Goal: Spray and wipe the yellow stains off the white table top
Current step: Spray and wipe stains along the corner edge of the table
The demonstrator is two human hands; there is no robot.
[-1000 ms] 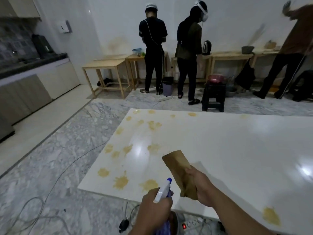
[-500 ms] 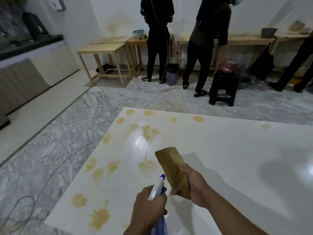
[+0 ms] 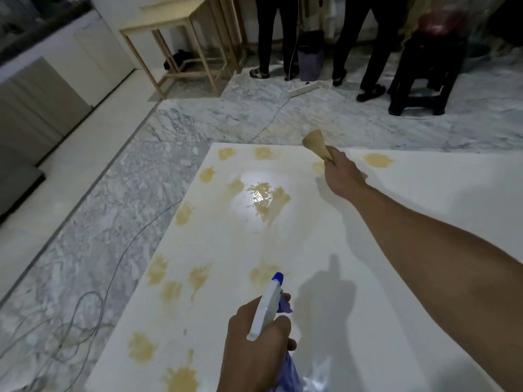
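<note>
A glossy white tabletop (image 3: 353, 250) fills the lower and right part of the frame, its smooth surface catching a bright round glare near the centre. Yellow stains (image 3: 268, 198) are scattered over its left half: blotchy, ragged-edged patches, some with thin runs trailing down. The one under the glare looks wet and beaded; the others look flat and dull.

At the bottom centre, the left hand (image 3: 254, 343) grips a spray bottle (image 3: 267, 304), fingers curled round its neck, with one fingertip showing at the right side. The bottle has a white plastic head with a blue nozzle tip and a blue trigger, and a translucent bluish body below the hand. The nozzle points up the frame, over the stained area.

The right hand (image 3: 341, 174) reaches to the upper centre, near the far edge of the tabletop. Its fingers close round a tan cloth (image 3: 315, 144) whose soft, rounded end sticks up out of the fist, just beside a stain at that edge.

Grey-veined marble floor (image 3: 119, 210) lies on the left, crossed by thin dark cables (image 3: 70, 321). Along the top stand a pale wooden table (image 3: 175, 26), a black plastic stool (image 3: 424, 72) and people's legs (image 3: 359, 43) in dark trousers.
</note>
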